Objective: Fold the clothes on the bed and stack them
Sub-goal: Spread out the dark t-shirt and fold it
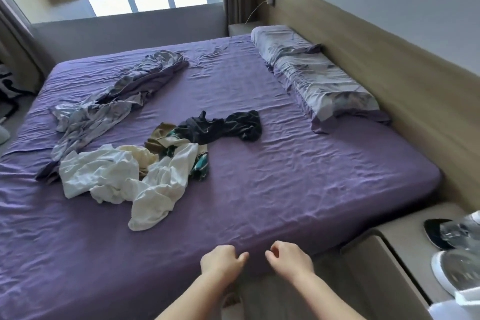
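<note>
Bed [285, 163], purple sheet, takes most of the view; a rumpled quilt [114, 96] lies far left, pillows [319, 78] far right by the headboard, and the clothes sit unfolded left of centre: white pile [124, 179], dark garment [223, 128] just beyond it to the right, olive-green piece [166, 143] between them. No fold made, no stack begun, so judged at the start with every piece left. Left hand [220, 262] and right hand [288, 257] hover side by side over the near edge, fingers loosely curled, holding nothing, well short of the clothes.
</note>
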